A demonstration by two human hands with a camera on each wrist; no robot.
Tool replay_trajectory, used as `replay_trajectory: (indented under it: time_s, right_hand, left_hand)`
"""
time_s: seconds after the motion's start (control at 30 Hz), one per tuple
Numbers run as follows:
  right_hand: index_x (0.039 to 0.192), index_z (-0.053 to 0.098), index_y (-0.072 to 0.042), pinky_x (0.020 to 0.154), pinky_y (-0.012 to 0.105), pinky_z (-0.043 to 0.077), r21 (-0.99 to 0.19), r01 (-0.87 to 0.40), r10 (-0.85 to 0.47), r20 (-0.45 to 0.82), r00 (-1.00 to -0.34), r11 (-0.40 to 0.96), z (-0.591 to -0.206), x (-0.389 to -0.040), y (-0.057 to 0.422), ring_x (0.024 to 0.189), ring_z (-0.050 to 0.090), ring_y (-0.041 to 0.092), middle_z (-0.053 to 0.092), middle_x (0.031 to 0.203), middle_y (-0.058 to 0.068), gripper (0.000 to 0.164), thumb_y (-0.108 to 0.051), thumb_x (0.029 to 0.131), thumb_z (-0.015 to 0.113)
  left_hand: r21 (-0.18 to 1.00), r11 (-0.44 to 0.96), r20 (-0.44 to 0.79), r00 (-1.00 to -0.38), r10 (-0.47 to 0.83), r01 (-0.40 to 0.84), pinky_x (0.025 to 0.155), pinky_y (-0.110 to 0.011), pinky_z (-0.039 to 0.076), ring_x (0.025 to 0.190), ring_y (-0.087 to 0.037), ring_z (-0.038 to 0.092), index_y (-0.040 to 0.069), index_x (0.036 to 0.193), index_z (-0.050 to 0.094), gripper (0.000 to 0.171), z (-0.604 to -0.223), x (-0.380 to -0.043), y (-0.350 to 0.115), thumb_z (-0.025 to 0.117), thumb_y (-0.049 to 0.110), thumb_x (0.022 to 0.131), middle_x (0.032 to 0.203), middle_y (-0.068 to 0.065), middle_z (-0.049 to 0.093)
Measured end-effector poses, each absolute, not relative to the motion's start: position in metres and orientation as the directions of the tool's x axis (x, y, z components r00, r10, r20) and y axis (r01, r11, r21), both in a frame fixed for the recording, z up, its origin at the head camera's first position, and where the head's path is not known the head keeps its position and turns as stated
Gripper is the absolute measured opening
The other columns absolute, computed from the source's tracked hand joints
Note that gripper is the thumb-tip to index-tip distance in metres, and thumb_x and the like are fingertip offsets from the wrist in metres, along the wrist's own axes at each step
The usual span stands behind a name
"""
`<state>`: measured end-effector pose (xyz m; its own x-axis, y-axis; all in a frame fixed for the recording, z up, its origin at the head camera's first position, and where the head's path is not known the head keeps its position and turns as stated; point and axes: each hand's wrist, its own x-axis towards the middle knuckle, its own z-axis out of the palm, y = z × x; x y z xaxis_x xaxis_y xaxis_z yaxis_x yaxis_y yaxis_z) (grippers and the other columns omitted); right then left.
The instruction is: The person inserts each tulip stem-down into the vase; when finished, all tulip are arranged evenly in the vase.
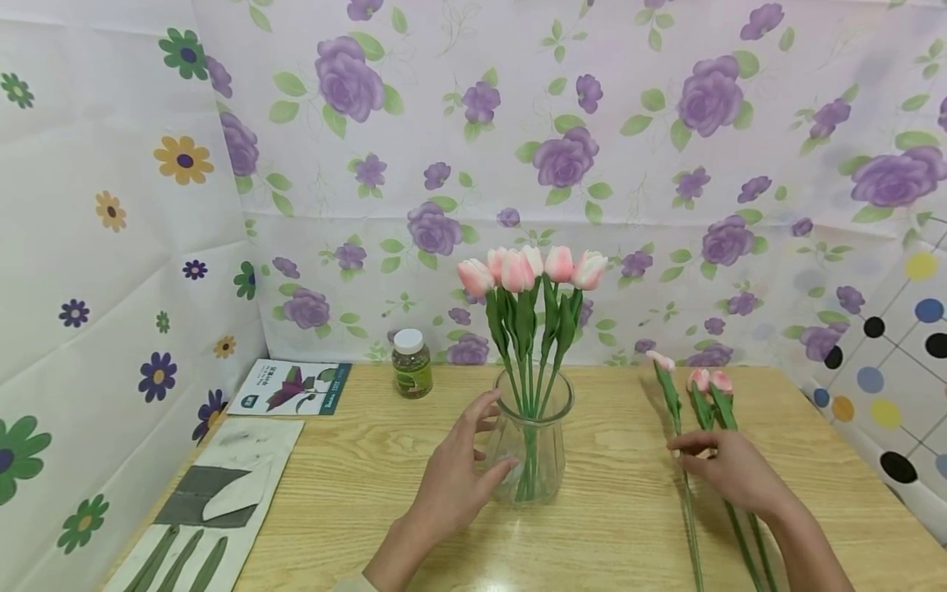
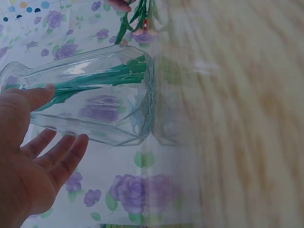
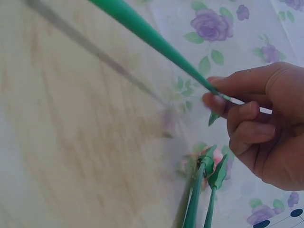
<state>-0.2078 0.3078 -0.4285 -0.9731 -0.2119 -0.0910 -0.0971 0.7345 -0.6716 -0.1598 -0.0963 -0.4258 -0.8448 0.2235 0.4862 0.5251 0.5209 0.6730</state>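
A clear glass vase (image 1: pixel 551 460) stands mid-table, holding several pink-and-white tulips (image 1: pixel 518 271) on green stems. My left hand (image 1: pixel 455 469) is at the vase's left side, fingers spread around it with the thumb in front; the left wrist view shows the thumb (image 2: pixel 40 96) over the glass. To the right, my right hand (image 1: pixel 728 469) pinches the green stem of a single tulip (image 1: pixel 669 395) between thumb and fingertips. In the right wrist view that stem (image 3: pixel 156 42) slants above the tabletop. Two more tulips (image 1: pixel 710 381) lie beside it, partly behind the right hand.
A jar with a white lid (image 1: pixel 412 363) stands left of the vase. At the left edge lie a printed card (image 1: pixel 292 386) and a pale sheet (image 1: pixel 259 448) with grey and green shapes. Flower-patterned cloth (image 1: pixel 459 164) walls the back of the wooden table (image 1: pixel 355 477).
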Motion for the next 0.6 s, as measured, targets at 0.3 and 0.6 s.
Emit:
replay_trajectory:
  time_s: [0.3, 0.6]
  right_hand:
    - [0.134, 0.071, -0.003, 0.082, 0.036, 0.064, -0.713, -0.109, -0.162, -0.006, -0.987, 0.692, -0.42, -0.204, 0.3, 0.116, 0.068, 0.033, 0.07, 0.134, 0.021, 0.036, -0.025, 0.105, 0.068]
    - [0.142, 0.066, -0.006, 0.056, 0.033, 0.052, -0.814, -0.052, -0.07, 0.014, -0.997, 0.579, -0.415, -0.2, 0.293, 0.085, 0.065, 0.02, 0.069, 0.119, 0.009, 0.05, -0.038, 0.103, 0.071]
  left_hand:
    - [0.682, 0.52, 0.477, -0.851, 0.218, 0.515, 0.084, -0.035, 0.065, 0.126, -0.026, 0.067, 0.02, 0.163, 0.031, 0.09, -0.426, -0.16, -0.097, 0.084, 0.011, 0.091, 0.144, -0.008, 0.061]
    - [0.675, 0.519, 0.49, -0.845, 0.215, 0.524, 0.083, -0.033, 0.065, 0.125, -0.026, 0.068, 0.028, 0.163, 0.029, 0.094, -0.428, -0.16, -0.097, 0.085, 0.01, 0.09, 0.144, -0.007, 0.061]
